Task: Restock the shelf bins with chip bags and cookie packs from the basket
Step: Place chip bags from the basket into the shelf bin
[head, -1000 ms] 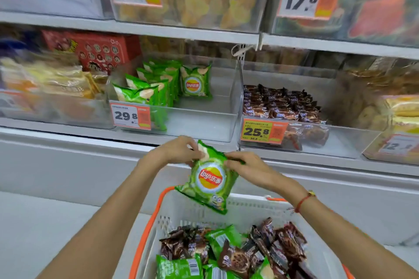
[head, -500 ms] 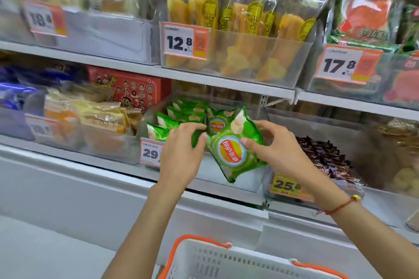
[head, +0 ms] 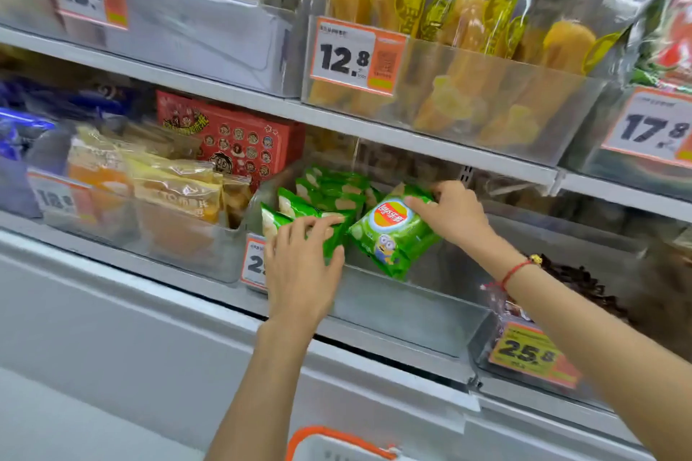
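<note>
A green chip bag (head: 393,232) with a red and yellow logo is inside the clear shelf bin (head: 404,307), tilted, to the right of a row of several green chip bags (head: 322,198). My right hand (head: 449,213) grips its top edge with fingers and thumb. My left hand (head: 303,266) lies over the front bags of the row, fingers bent on a front bag's top, thumb at the bin's front wall. Only the rim of the white basket (head: 337,445) with its orange handle shows at the bottom edge. Brown cookie packs (head: 584,284) lie in the neighbouring bin on the right.
A shelf board (head: 412,140) hangs close above the bin, carrying bins of yellow snacks (head: 468,86). A red box (head: 232,138) and yellow packs (head: 176,191) sit left of the chip bin. Orange price tags front each bin. Grey cabinet front below.
The chip bag rose from above the basket into the bin. My left hand let go of it and went onto the row of bags. The view tilted up, hiding most of the basket.
</note>
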A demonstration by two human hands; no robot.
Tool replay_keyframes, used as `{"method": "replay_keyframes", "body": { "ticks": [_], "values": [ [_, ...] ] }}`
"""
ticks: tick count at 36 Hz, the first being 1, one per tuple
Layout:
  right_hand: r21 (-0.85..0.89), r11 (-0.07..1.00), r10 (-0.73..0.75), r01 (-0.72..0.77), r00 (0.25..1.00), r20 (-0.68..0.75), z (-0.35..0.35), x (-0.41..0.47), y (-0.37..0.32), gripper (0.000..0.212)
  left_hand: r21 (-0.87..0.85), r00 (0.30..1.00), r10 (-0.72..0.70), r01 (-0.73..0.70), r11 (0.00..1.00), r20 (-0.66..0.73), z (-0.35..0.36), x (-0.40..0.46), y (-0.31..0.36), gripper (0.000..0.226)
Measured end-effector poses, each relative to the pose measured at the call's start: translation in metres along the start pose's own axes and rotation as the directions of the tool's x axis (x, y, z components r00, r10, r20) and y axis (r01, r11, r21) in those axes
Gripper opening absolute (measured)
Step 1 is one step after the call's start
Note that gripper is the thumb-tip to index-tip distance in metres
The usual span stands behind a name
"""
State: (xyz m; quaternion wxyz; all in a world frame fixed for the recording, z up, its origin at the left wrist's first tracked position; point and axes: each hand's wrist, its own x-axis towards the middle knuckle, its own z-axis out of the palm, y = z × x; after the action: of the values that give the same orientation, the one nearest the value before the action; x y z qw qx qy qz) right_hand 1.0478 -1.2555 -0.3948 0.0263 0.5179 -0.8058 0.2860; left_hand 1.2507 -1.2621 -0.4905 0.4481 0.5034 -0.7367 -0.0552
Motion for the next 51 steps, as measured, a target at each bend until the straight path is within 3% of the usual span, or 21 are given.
{"method": "replay_keyframes", "body": {
  "ticks": [4,7,11,13,16,21,24,30,40,45,51],
  "values": [
    [-0.062,0.996,-0.051,0.059,0.990,0.132,0.018,0.025,0.001,0.054,-0.003,0.999,-0.034,0.034,0.999,-0.032,0.006,0.002,0.005,0.037],
    [0.001,0.989,-0.148,0.151,0.966,0.211,0.038,0.030,0.003,0.047,-0.013,0.998,-0.050,0.050,0.999,-0.039,0.010,0.002,0.007,0.038],
    [0.094,0.976,-0.210,0.199,0.969,0.128,0.063,0.036,0.005,0.039,-0.044,0.996,-0.052,0.049,0.998,-0.066,0.014,0.001,0.005,0.037],
    [-0.006,0.976,-0.216,0.218,0.972,0.094,0.073,0.038,0.009,0.038,-0.066,0.997,-0.051,0.047,0.997,-0.066,0.013,0.002,0.004,0.038],
    [-0.300,0.910,-0.268,0.284,0.959,0.095,0.083,0.033,0.015,0.045,-0.072,0.998,-0.056,0.053,0.996,-0.041,0.010,0.003,0.003,0.039],
    [-0.439,0.816,-0.324,0.376,0.927,0.191,0.085,0.026,0.010,0.085,-0.097,0.997,-0.063,0.058,0.994,-0.049,0.009,0.002,0.004,0.038],
    [-0.532,0.736,-0.387,0.418,0.905,0.176,0.082,0.033,0.016,0.076,-0.096,0.996,-0.072,0.067,0.993,-0.049,0.009,0.002,0.005,0.038],
    [-0.500,0.776,-0.361,0.385,0.921,0.148,0.080,0.042,0.015,0.076,-0.115,0.996,-0.069,0.062,0.991,-0.063,0.012,0.001,0.004,0.037],
    [-0.536,0.737,-0.366,0.413,0.909,0.197,0.090,0.034,0.016,0.078,-0.097,0.997,-0.076,0.073,0.993,-0.032,0.012,0.001,0.005,0.035],
    [-0.459,0.778,-0.333,0.428,0.901,0.277,0.076,0.038,0.010,0.086,-0.080,0.999,-0.043,0.041,0.996,-0.028,0.008,0.001,0.005,0.036],
    [-0.301,0.846,-0.371,0.440,0.891,0.260,0.052,0.022,0.008,0.081,-0.061,0.996,-0.047,0.042,0.997,-0.077,0.005,0.000,0.013,0.044]
  ]
}}
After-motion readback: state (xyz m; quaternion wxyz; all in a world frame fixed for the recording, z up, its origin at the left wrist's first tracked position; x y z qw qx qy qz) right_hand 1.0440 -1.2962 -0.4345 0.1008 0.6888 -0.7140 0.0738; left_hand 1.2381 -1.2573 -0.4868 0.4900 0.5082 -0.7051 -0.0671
